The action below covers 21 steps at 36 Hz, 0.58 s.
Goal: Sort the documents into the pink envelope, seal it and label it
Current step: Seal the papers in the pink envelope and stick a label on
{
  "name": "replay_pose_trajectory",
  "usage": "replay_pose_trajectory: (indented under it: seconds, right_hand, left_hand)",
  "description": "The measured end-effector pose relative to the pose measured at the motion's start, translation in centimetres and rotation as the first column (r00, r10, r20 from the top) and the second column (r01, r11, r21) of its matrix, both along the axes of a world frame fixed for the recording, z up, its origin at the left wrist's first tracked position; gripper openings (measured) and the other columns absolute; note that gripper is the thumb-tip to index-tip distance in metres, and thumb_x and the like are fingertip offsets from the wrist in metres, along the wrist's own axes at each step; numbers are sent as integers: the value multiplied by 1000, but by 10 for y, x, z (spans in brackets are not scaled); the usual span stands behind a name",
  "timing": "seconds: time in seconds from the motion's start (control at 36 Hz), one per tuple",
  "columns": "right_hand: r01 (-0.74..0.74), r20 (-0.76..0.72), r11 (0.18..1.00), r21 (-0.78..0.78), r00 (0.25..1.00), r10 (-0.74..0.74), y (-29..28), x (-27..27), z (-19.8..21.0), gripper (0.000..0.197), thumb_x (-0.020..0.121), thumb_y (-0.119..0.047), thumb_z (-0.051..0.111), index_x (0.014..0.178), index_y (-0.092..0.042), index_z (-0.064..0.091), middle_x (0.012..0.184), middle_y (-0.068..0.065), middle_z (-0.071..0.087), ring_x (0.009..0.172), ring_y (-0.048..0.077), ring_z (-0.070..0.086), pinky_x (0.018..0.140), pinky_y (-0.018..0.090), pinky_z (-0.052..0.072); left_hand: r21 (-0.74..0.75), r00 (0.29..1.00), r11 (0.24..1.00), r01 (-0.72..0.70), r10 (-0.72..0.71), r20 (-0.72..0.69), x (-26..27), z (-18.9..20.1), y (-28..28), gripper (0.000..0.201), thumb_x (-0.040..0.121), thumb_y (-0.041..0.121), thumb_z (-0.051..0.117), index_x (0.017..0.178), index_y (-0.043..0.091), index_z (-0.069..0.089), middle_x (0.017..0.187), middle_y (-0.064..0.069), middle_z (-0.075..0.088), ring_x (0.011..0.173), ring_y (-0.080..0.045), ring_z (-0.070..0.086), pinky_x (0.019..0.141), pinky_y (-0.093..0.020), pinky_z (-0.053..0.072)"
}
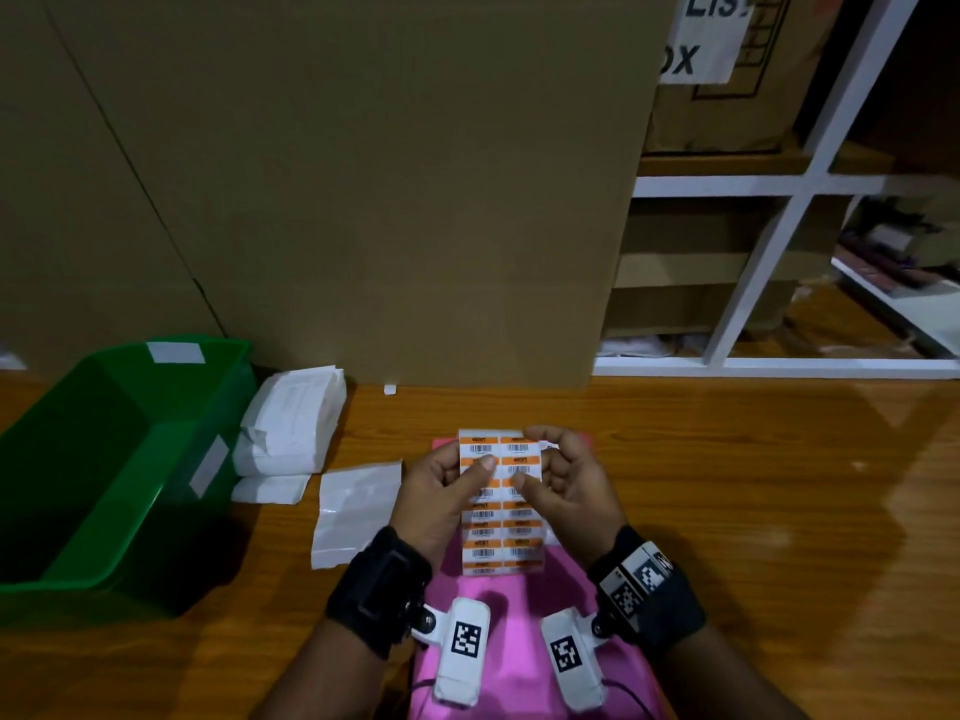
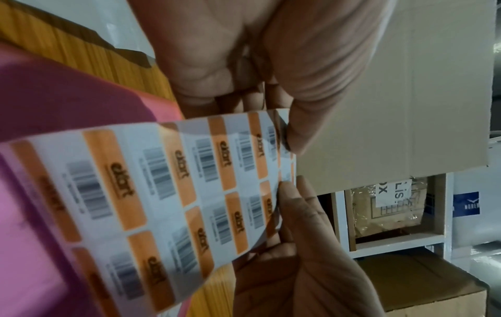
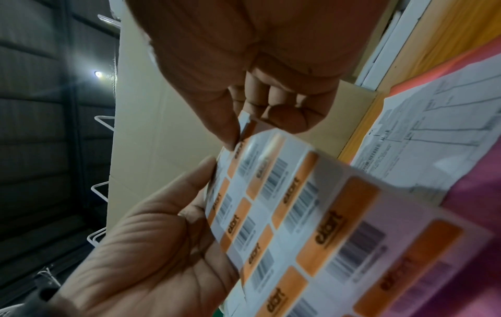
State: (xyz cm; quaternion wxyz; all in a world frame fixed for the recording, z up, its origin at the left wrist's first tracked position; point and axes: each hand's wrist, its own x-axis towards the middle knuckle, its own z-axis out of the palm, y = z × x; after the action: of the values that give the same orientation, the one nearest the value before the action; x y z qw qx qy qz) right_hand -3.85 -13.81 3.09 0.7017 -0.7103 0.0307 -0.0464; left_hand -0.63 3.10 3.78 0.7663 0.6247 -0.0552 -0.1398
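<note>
Both hands hold a sheet of orange-and-white barcode labels above the pink envelope, which lies on the wooden table. My left hand grips the sheet's left edge, thumb on its face. My right hand pinches one label at the sheet's far corner; that label is partly lifted off the backing. The left wrist view shows the label sheet curving over the pink envelope. A printed document lies on the pink envelope beneath the label sheet.
A green bin stands at the left. Beside it are stacked white packets and a flat white sheet. A tall cardboard panel stands behind, with a white shelf frame holding boxes to the right.
</note>
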Motion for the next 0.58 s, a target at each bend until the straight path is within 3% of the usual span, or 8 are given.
replay_pose_trajectory:
  seconds: [0.22,0.42,0.58]
  right_hand:
    - [-31,33,999,-33,999,32,2,-4,0,44,88,-1,69,122,-24,54,102,7,74,92,27,72,83,49,59]
    - [131,101,975,-179,988,-114,-2,-2,-3,30,86,-20,73,108,-40,64,100,-3,64,87,18,67,67,43,62]
    - [165,194,859,-485,978,-78,-8,0,5,32,84,-26,74,110,-42,66,115,-16,48,107,6,51,86,31,56]
  left_hand:
    - [0,1000,1000,-11,11,-24,-5,1,-3,17,96,17,65,108,7,73,103,-21,75,95,-42,72,86,-57,58]
    - [70,1000,997,14,-14,0,-7,4,-2,17,97,21,65,108,12,74,100,-18,76,92,-39,74,83,-55,60]
    - [55,999,998,6,-4,-42,-8,5,-3,28,99,31,62,100,5,72,96,-27,72,81,-38,71,76,-47,59]
